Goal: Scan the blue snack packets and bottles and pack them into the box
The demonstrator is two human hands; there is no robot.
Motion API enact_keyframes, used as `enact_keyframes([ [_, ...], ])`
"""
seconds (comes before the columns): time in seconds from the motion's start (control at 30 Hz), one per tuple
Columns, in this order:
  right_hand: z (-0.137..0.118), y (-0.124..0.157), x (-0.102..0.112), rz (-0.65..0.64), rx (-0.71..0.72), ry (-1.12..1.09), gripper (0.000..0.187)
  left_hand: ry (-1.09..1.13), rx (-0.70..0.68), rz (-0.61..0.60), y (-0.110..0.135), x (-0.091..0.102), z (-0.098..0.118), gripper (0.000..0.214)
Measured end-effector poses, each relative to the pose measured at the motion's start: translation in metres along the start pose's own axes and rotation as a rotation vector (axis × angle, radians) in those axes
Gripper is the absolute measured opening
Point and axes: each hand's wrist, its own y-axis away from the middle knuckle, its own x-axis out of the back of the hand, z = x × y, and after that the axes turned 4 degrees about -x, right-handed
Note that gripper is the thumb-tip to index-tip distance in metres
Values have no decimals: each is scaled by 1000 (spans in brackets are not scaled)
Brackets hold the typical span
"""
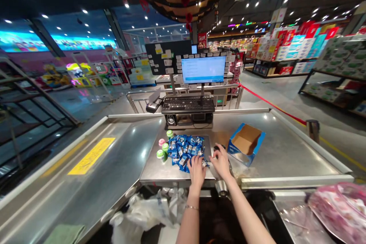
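On the steel counter point(114, 167), a yellow strip point(91, 155) lies far to the left. Nearer the middle, a few small capped bottles point(162, 151) stand just beside a heap of blue wrapped packets point(185, 148), which lies in front of the keyboard point(188, 103) and monitor point(203, 69). The packets look light, crinkly and slick. They would likely slide apart as a loose pile, so they are best scooped from the edges or pinched singly by a crimped end. The left hand point(196, 169) rests palm down on the heap's near edge with its fingers spread, closed on nothing. The right hand point(220, 162) touches the heap's right edge with its fingers curled, and whether it grips a packet cannot be told. A dark object just beyond it is too hidden to identify. Further right sits an empty blue box point(246, 143). The packet print is unreadable.
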Motion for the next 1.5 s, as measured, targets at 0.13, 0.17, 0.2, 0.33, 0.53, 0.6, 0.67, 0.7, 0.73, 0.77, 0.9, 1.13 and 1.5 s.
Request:
enact_keyframes([
  [0.13, -57, -17, 33, 16, 382, -76, 13, -45, 6, 53, 8, -14, 0, 48],
  [0.17, -73, -21, 43, 9, 454, -93, 12, -47, -2, 74, 10, -16, 0, 51],
  [0.2, -88, -25, 52, 4, 512, -110, 12, -46, -8, 93, 12, -17, 1, 53],
  [0.33, -114, -38, 70, 3, 589, -149, 15, -38, -2, 140, 16, -19, 2, 52],
  [0.53, -103, -41, 66, 2, 535, -139, 16, -74, 1, 147, 17, -18, -4, 45],
  [0.6, -102, -40, 66, -4, 522, -131, 16, -76, 13, 143, 15, -17, -5, 46],
  [0.67, -100, -41, 66, -16, 495, -117, 19, -70, 37, 135, 14, -13, -4, 46],
  [0.7, -98, -43, 65, -25, 476, -109, 20, -66, 50, 129, 12, -10, -4, 45],
  [0.73, -94, -44, 63, -33, 451, -101, 19, -62, 62, 126, 11, -8, -4, 45],
  [0.77, -88, -45, 59, -44, 418, -94, 16, -60, 75, 126, 9, -4, -4, 44],
  [0.9, -45, -39, 30, -209, 212, -56, 61, -93, 168, 144, 3, 10, -16, 53],
  [1.13, 6, -14, -51, -700, 78, 133, 96, -187, 190, -93, 2, 31, -58, 103],
  [1.5, -1, -7, -99, -293, -12, 252, 66, -166, 161, -128, -15, 15, -38, 61],
])
